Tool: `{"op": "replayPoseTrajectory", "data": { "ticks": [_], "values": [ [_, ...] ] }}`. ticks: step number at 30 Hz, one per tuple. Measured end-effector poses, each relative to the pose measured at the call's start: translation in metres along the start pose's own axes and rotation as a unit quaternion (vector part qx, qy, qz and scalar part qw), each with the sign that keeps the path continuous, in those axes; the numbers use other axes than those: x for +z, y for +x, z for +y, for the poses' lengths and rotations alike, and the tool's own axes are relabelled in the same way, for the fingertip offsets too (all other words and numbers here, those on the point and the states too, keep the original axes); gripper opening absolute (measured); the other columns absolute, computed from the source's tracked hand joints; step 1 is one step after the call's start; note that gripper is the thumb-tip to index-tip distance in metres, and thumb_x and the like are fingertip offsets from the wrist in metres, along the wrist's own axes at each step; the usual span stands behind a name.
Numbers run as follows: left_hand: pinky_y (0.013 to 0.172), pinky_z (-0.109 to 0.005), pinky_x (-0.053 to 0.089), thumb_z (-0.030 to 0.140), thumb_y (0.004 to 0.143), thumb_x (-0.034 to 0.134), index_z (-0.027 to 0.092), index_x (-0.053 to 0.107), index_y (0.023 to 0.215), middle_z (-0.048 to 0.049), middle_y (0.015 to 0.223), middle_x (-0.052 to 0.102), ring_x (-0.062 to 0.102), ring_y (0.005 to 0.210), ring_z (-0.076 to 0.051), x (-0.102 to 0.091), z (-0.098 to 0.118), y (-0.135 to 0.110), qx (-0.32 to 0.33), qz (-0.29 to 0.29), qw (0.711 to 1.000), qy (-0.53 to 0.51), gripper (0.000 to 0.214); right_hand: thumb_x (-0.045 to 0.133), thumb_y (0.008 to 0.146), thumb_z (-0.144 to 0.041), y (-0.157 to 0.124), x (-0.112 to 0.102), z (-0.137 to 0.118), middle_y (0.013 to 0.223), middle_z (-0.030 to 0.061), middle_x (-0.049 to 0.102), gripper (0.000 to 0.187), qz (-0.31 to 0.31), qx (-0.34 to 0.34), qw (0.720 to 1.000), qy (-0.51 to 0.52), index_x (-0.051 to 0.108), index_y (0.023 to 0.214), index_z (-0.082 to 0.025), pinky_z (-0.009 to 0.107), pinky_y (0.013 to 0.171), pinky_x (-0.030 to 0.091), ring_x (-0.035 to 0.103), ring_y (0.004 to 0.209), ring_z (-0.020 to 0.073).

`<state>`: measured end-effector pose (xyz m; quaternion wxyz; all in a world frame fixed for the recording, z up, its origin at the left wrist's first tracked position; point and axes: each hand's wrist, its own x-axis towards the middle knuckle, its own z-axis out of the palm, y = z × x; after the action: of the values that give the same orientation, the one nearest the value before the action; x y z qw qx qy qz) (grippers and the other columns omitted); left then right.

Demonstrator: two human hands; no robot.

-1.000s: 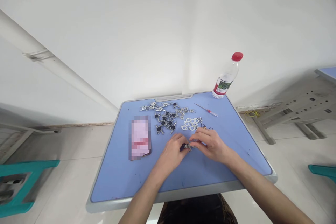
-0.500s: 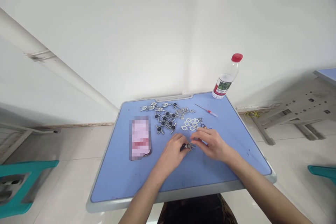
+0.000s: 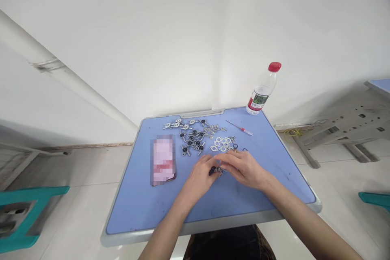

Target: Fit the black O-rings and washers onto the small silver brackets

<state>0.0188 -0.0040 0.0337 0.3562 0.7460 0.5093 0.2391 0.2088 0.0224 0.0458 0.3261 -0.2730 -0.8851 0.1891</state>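
Note:
My left hand and my right hand meet over the middle of the blue desk. Both pinch one small metal part with a black piece between their fingertips, just above the desk top. Just beyond the hands lie flat silver flanged plates, a few small black rings, and a heap of metal fittings with black centres. A pink packet rests to the left of my left hand.
A clear bottle with a red cap stands at the desk's far right corner. A thin red-tipped stick lies near it. Teal furniture sits on the floor at left, a grey frame at right.
My right hand has closed in a little toward the left hand over the small part. The left hand has stayed in place.

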Motion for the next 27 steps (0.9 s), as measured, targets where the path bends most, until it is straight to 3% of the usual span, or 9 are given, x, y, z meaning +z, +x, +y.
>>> {"op": "replayPoseTrajectory", "data": {
  "ticks": [4, 7, 9, 14, 19, 24, 27],
  "values": [
    [0.078, -0.034, 0.046, 0.014, 0.08, 0.062, 0.021, 0.062, 0.084, -0.0024, 0.093, 0.061, 0.057, 0.091, -0.021, 0.001, -0.003, -0.001, -0.005, 0.004, 1.0, 0.008, 0.008, 0.036, 0.099, -0.016, 0.0, -0.006, 0.003, 0.095, 0.0072, 0.068, 0.036, -0.005, 0.017, 1.0, 0.017, 0.047, 0.133, -0.02, 0.032, 0.073, 0.05, 0.062, 0.084, 0.0182],
    [0.078, -0.034, 0.046, 0.015, 0.08, 0.062, 0.021, 0.061, 0.083, -0.0021, 0.091, 0.059, 0.056, 0.09, -0.021, 0.001, -0.003, -0.001, -0.004, 0.009, 1.0, 0.014, 0.006, 0.042, 0.099, -0.02, -0.003, -0.003, 0.01, 0.082, 0.0039, 0.066, 0.026, 0.05, 0.021, 0.998, -0.019, 0.056, 0.12, -0.022, 0.028, 0.064, 0.048, 0.059, 0.07, 0.0159],
    [0.078, -0.034, 0.045, 0.015, 0.081, 0.062, 0.021, 0.061, 0.082, -0.0022, 0.091, 0.059, 0.056, 0.091, -0.022, 0.001, -0.003, -0.001, -0.002, 0.008, 1.0, 0.016, 0.006, 0.045, 0.098, -0.023, -0.004, -0.001, 0.012, 0.079, 0.0034, 0.064, 0.023, 0.053, 0.013, 0.998, -0.041, 0.058, 0.117, -0.022, 0.028, 0.062, 0.048, 0.059, 0.069, 0.0159],
    [0.078, -0.034, 0.046, 0.014, 0.08, 0.063, 0.02, 0.061, 0.083, -0.0023, 0.092, 0.06, 0.056, 0.091, -0.022, 0.001, -0.003, 0.0, 0.002, 0.005, 1.0, 0.01, 0.007, 0.036, 0.099, -0.016, -0.004, -0.004, 0.008, 0.113, 0.0112, 0.063, 0.036, -0.006, 0.012, 1.0, 0.001, 0.046, 0.133, -0.021, 0.034, 0.078, 0.052, 0.06, 0.099, 0.0202],
    [0.077, -0.034, 0.045, 0.015, 0.081, 0.062, 0.021, 0.061, 0.082, -0.0022, 0.091, 0.059, 0.056, 0.09, -0.021, 0.001, -0.003, -0.001, -0.006, 0.006, 1.0, 0.015, 0.005, 0.044, 0.098, -0.021, -0.003, -0.004, 0.01, 0.088, 0.0058, 0.064, 0.026, 0.041, 0.019, 0.999, -0.001, 0.055, 0.122, -0.021, 0.029, 0.066, 0.051, 0.061, 0.078, 0.0172],
    [0.076, -0.034, 0.045, 0.014, 0.08, 0.062, 0.02, 0.061, 0.082, -0.0023, 0.09, 0.06, 0.056, 0.089, -0.021, 0.0, -0.002, 0.0, -0.005, 0.004, 1.0, 0.012, 0.006, 0.039, 0.1, -0.02, -0.002, -0.006, 0.008, 0.097, 0.0086, 0.067, 0.034, -0.002, 0.008, 1.0, 0.018, 0.046, 0.133, -0.02, 0.032, 0.074, 0.052, 0.063, 0.088, 0.0189],
    [0.076, -0.034, 0.045, 0.015, 0.08, 0.062, 0.021, 0.06, 0.081, -0.0019, 0.091, 0.059, 0.056, 0.089, -0.021, 0.0, -0.002, 0.0, -0.005, 0.004, 1.0, 0.012, 0.006, 0.039, 0.1, -0.019, -0.002, -0.003, 0.008, 0.091, 0.0064, 0.068, 0.032, 0.003, 0.009, 1.0, 0.017, 0.047, 0.131, -0.021, 0.031, 0.073, 0.051, 0.064, 0.082, 0.0178]
  ]
}}
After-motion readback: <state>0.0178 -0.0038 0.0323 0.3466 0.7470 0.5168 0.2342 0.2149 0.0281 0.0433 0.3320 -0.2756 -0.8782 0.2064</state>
